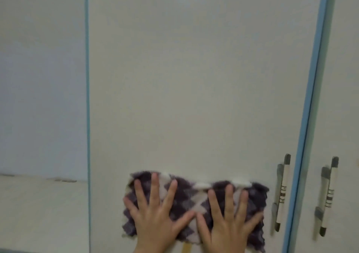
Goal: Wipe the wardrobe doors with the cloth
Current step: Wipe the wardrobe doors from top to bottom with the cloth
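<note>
A purple and white chequered cloth [191, 196] lies spread flat against the cream wardrobe door [194, 77], low in the head view. My left hand [155, 217] presses on its left half with the fingers spread wide. My right hand [227, 221] presses on its right half in the same way, thumbs nearly touching. Both palms are flat on the cloth and cover much of its middle. The cloth's right edge ends a little left of the door's handle [280, 194].
A blue strip [308, 116] runs down the door's right edge, with a second door and its handle [328, 196] beyond. A thin blue edge [87, 97] borders the door on the left, next to a pale wall [38, 77] and a light floor [38, 214].
</note>
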